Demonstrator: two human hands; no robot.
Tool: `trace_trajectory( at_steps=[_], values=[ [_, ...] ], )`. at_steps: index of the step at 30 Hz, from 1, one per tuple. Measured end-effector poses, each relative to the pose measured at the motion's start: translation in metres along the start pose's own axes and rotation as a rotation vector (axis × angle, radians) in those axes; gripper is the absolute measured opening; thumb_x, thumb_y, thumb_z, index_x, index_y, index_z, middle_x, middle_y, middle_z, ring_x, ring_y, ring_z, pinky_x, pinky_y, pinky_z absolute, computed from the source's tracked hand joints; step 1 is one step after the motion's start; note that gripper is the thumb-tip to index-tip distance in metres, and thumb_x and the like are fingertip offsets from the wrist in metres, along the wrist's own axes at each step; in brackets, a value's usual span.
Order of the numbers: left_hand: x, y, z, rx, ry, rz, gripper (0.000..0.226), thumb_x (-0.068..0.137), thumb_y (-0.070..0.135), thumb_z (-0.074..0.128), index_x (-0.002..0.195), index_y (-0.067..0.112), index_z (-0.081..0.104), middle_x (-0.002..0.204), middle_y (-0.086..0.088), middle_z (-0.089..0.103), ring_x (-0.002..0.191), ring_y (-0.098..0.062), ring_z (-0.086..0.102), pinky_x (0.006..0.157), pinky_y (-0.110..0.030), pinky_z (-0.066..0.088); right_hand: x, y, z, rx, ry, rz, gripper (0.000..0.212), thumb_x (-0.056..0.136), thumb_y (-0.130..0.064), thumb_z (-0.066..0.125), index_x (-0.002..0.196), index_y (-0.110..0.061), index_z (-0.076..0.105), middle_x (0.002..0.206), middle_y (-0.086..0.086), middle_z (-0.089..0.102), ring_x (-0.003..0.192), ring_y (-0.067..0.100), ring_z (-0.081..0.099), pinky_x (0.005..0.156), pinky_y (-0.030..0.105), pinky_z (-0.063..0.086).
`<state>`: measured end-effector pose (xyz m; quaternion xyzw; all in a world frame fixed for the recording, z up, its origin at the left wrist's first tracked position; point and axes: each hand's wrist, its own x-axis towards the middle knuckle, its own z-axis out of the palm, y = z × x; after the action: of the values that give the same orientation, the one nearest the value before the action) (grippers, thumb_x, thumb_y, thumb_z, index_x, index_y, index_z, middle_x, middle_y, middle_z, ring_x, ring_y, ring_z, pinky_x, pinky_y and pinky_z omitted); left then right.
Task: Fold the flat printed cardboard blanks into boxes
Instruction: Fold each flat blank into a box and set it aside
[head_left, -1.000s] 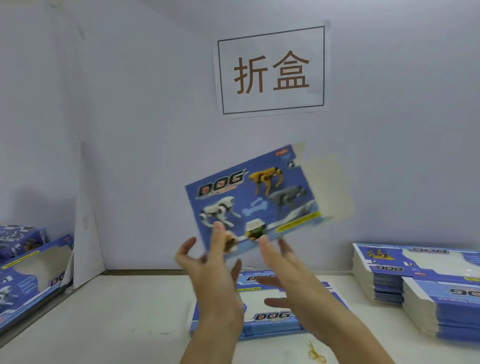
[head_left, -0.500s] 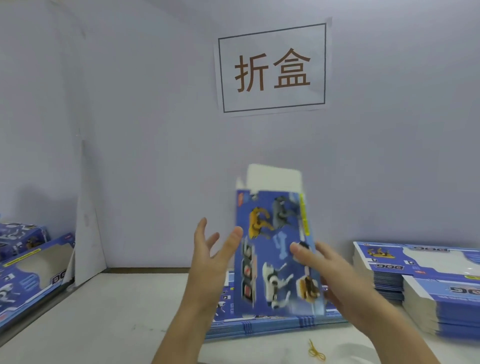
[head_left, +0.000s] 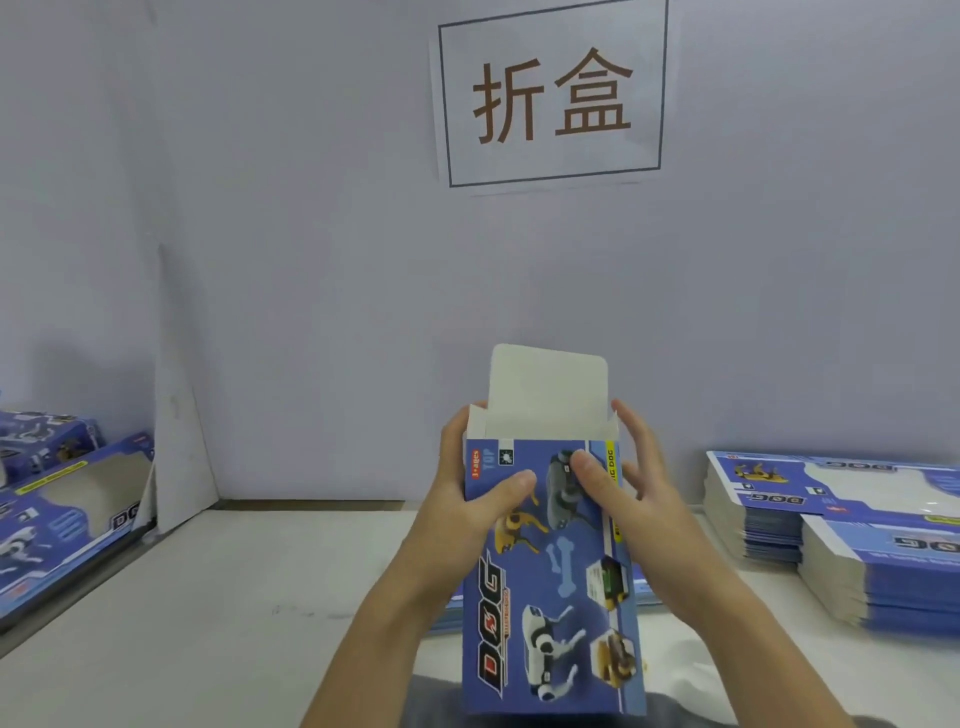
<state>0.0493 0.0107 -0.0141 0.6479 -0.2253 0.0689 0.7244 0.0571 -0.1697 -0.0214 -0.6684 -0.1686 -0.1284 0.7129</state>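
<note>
Blue box (head_left: 550, 577) stands upright, clasped near its top by left hand (head_left: 470, 493) and right hand (head_left: 631, 488).

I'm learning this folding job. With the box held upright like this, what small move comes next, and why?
Probably fold the top flap down to close the box. It stands straight up and the top is open, while the left hand and right hand grip the box's upper sides.

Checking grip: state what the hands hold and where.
Both hands, left hand and right hand, grip the box near its open top, thumbs on its printed front.
</note>
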Motion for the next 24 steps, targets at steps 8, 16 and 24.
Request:
trace_trajectory(
  at_steps=[8, 16, 24],
  values=[
    [0.003, 0.005, 0.003, 0.03, 0.176, 0.032, 0.041, 0.083, 0.043, 0.068, 0.117, 0.032, 0.049, 0.097, -0.001, 0.076, 0.078, -0.025, 0.076, 0.057, -0.031, 0.058, 0.001, 0.002, 0.005, 0.033, -0.01, -0.003, 0.069, 0.077, -0.049, 0.073, 0.138, -0.048, 0.042, 0.122, 0.005, 0.069, 0.117, 0.026, 0.065, 0.094, 0.053, 0.055],
    [0.004, 0.002, 0.003, 0.034, 0.285, 0.03, 0.028, 0.091, 0.042, 0.068, 0.107, 0.037, 0.046, 0.083, -0.008, 0.077, 0.065, -0.027, 0.074, 0.056, -0.035, 0.058, -0.002, 0.001, 0.011, 0.017, 0.035, -0.026, 0.083, 0.073, -0.045, 0.078, 0.141, -0.051, 0.03, 0.106, -0.003, 0.074, 0.098, 0.023, 0.074, 0.084, 0.047, 0.061],
    [-0.001, 0.009, 0.021, 0.181, 0.397, 0.117, 0.052, 0.078, 0.058, 0.065, 0.115, 0.031, 0.042, 0.096, -0.025, 0.068, 0.077, -0.042, 0.071, 0.071, -0.056, 0.06, -0.003, 0.003, 0.012, 0.019, 0.036, -0.105, 0.062, 0.083, -0.039, 0.073, 0.136, -0.044, 0.042, 0.114, 0.0, 0.074, 0.103, 0.022, 0.072, 0.091, 0.05, 0.057]
  ],
)
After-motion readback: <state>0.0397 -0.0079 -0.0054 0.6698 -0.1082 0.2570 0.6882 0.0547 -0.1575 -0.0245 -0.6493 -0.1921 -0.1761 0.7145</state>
